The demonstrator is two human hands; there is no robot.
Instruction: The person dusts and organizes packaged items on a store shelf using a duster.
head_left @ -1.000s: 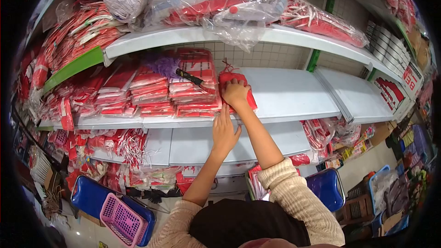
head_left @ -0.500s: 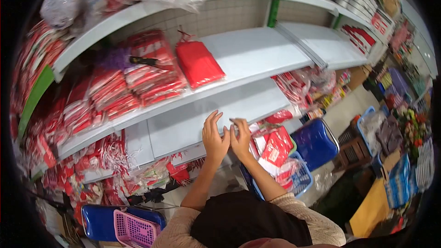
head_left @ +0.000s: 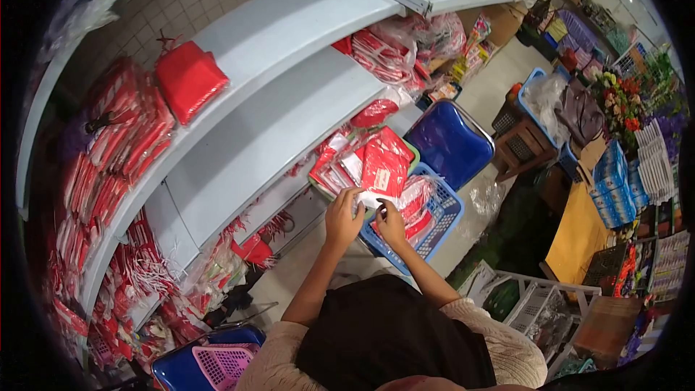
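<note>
Packet: red, clear-wrapped, on top of the pile just beyond the hands; white edge toward them.
Left hand: at the pile's near side, fingers bent and close together, thumb inward; cannot tell whether they pinch the white edge.
Right hand: just beside the left, fingers curled, tips near the same edge; grip on it cannot be told.
Wrap: looks slick; a grip by the edge alone could let the packet slip or could tear the film.
Pile: pieces overlap loosely; dragging one out might pull its neighbours over the near rim to the floor.
Rims: two containers side by side; a forearm pressing on one could tip it and spill the load.
Green-rimmed container: red and white packets heaped above its rim, the labelled one uppermost.
Blue basket: nearer and to the right, red and white goods in clear plastic, below the right hand.
Pink basket: near left, by a blue seat; contents cannot be made out.
Light-blue crate: far right, crumpled clear plastic and a dark bundle.
Shelf: far left, red package beside stacked packets; close to the front edge, so a bump could dislodge it.
</note>
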